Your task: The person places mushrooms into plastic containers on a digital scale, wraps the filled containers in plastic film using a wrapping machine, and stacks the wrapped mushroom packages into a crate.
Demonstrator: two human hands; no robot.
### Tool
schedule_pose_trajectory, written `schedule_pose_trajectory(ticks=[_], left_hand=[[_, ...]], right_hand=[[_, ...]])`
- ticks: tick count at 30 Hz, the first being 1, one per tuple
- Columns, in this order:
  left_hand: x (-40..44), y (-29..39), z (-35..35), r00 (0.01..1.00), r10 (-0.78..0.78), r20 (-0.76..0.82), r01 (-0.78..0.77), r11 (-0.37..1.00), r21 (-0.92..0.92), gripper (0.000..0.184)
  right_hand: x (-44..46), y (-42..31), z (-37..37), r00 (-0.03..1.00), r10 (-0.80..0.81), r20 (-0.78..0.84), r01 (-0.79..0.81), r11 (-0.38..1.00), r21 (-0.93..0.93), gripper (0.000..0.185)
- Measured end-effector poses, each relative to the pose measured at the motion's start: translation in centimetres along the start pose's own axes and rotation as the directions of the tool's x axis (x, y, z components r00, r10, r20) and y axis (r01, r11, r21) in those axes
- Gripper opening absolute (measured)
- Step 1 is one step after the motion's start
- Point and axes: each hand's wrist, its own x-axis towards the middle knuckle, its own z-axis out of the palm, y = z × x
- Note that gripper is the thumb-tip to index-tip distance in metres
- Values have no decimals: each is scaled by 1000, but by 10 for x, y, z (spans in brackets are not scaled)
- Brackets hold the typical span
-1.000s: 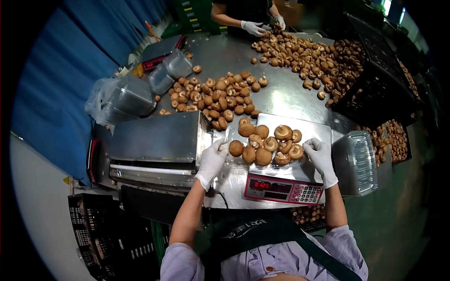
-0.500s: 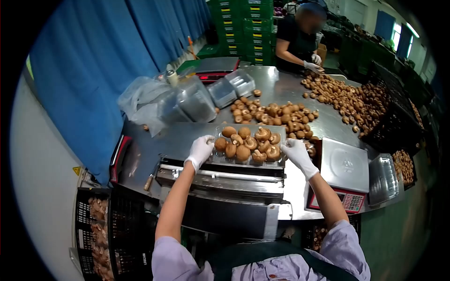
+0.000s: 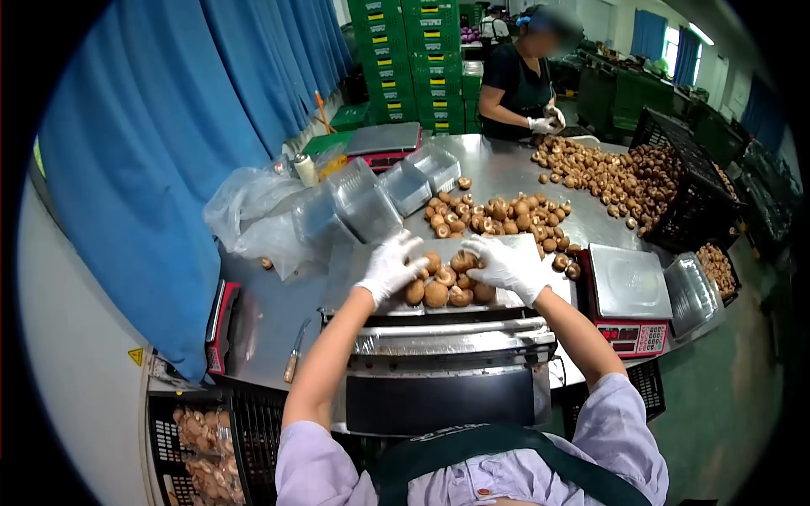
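On the near machine [image 3: 447, 341], mushrooms [image 3: 436, 293] lie between the left hand [image 3: 391, 271] and right hand [image 3: 513, 270], both with curved fingers; whether either grips, I cannot tell. A sideways knock could roll caps off. Tubs [image 3: 365, 200] crowd far left; right, a narrow table [image 3: 564, 297] strip precedes the scale [image 3: 629, 282].

a cluster of round brown mushrooms [image 3: 436, 293], near centre, some caps up, others tipped showing pale undersides.

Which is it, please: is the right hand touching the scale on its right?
Apart: the head view shows mushrooms and bare tabletop between right hand and scale.
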Motion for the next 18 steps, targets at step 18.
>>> schedule_pose_trajectory(ticks=[18], left_hand=[[-6, 13, 25, 927, 307, 217, -352, 912, 209, 45]], right_hand=[[29, -19, 15, 971, -75, -226, 81, 997, 16, 20]])
